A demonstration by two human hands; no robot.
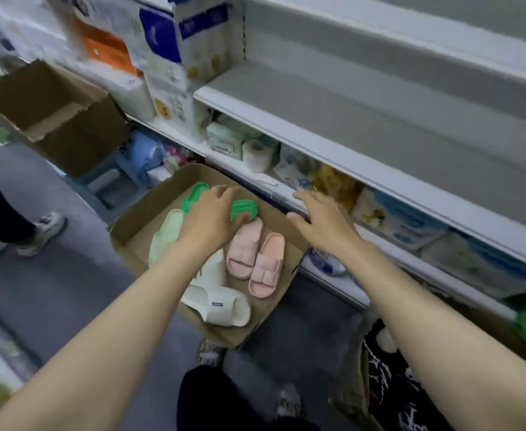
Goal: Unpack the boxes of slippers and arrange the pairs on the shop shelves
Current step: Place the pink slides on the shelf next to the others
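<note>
Two bare forearms were stretched from the six o'clock edge toward an open cardboard box (137, 219) set on the floor near the middle of the view, evidently so that its contents could be reached from above. At about ten o'clock within the box the left hand (212, 217) was lowered onto a bright green pair of slippers (243, 209); its fingers were loosely curved over them, but whether they were already gripped cannot be told. The right hand (320, 220) was held spread and empty at the box's two o'clock corner, just beside the lower shelf edge, probably to steady the box or to be ready for the next pair. Inside the box a pale green slipper (166, 234) lay at nine o'clock, a pink pair (255, 258) was laid side by side at three o'clock, and a white pair (221, 301) rested at six o'clock. A bare grey shelf (364, 116) was seen at one o'clock, judged to be where the pairs were meant to go; none had been arranged there yet. A second open box (53, 113) stood at ten o'clock.
</note>
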